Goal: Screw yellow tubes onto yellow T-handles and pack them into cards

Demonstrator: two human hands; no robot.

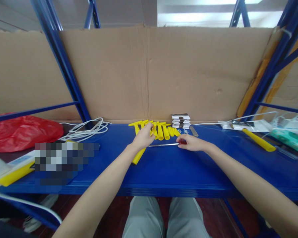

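Observation:
My left hand (143, 136) reaches into a row of yellow T-shaped plastic handles (160, 132); its fingers are closed around one in the row, partly hidden by the hand. Below this hand, another yellow piece (139, 156) lies at a slant on the blue tabletop. My right hand (190, 143) holds a screwdriver by its red handle (182, 142). The thin metal shaft (164, 144) points left, toward my left wrist. Small yellow pieces (173, 132) lie beyond my right hand, beside little metal parts (183, 131).
A stack of small boxes (180, 121) and a flat metal piece (194, 131) stand near the cardboard wall (188, 72). Coiled white cable (94, 129) and a red bag (27, 132) are on the left. A yellow tube (259, 140) lies right, by a green packet (288, 138).

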